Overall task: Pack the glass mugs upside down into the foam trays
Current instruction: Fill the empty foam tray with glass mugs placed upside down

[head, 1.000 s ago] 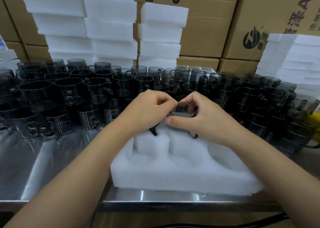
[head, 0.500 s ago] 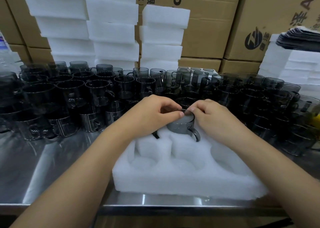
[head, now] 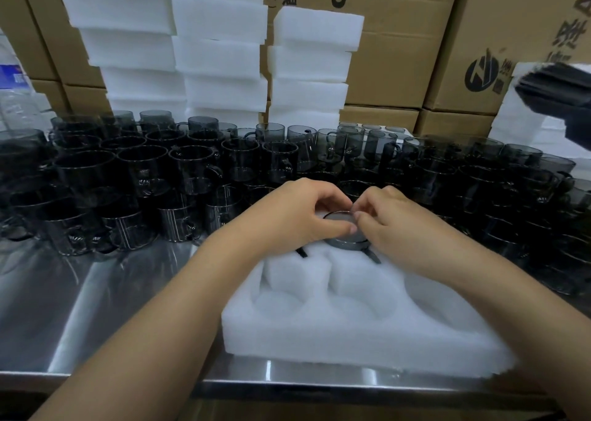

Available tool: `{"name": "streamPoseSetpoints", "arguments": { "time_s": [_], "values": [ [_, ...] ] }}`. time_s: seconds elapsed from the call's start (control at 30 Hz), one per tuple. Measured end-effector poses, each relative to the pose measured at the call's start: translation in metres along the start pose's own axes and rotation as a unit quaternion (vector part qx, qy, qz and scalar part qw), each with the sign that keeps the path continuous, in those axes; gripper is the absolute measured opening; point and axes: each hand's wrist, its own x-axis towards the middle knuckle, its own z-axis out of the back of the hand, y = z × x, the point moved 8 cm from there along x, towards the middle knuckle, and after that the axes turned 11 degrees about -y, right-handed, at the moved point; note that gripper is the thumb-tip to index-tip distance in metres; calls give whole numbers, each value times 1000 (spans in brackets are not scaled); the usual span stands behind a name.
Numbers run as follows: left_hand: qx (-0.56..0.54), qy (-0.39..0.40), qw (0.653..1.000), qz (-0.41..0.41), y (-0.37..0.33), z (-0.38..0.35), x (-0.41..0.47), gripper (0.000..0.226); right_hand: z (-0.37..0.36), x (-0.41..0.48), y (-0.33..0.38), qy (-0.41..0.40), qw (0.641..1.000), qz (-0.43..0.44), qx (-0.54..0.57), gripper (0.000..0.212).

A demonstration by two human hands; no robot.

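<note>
A white foam tray (head: 335,334) with round pockets lies at the front of the steel table. In its far middle pocket sits a smoky glass mug (head: 343,233), upside down, sunk so that only its base and the top of its handle show. My left hand (head: 297,216) and my right hand (head: 393,225) meet over it, fingers curled and pinching the rim of its base from both sides. Under my left hand a second dark handle (head: 301,252) sticks out of the neighbouring pocket. The near pockets hold nothing.
Several rows of smoky glass mugs (head: 179,177), stacked upright, fill the table behind and beside the tray. Piles of white foam trays (head: 220,56) stand behind them against cardboard boxes (head: 399,46). A dark blurred object (head: 556,97) hangs at the upper right.
The mug has gone down from standing high above the foam into its pocket. Both hands followed it down and drew closer together on its base.
</note>
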Motion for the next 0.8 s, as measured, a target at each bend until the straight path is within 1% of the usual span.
{"name": "streamPoseSetpoints", "arguments": {
  "time_s": [0.07,0.13,0.27,0.37,0.43,0.53,0.67,0.8],
  "values": [
    [18,11,1000,4,1,-2,0,29,-2,0,1,10,1000,11,-26,7],
    [27,16,999,10,2,-2,1,32,-2,2,2,18,999,16,-43,10],
    [22,23,999,14,0,-3,0,33,-1,5,1,17,999,18,-42,15],
    [32,22,999,12,-1,-2,-2,27,0,4,-2,-14,1000,12,0,13],
    [65,20,998,7,-1,-2,-3,23,4,2,-5,-47,998,4,35,18],
    [106,4,994,1,-1,0,-4,20,8,1,-8,-78,996,0,35,23],
    [136,7,991,3,-2,0,-4,24,7,0,-7,-57,998,3,16,19],
    [121,20,992,2,-2,-3,-3,27,7,2,-3,-46,999,12,-17,21]
  ]
}}
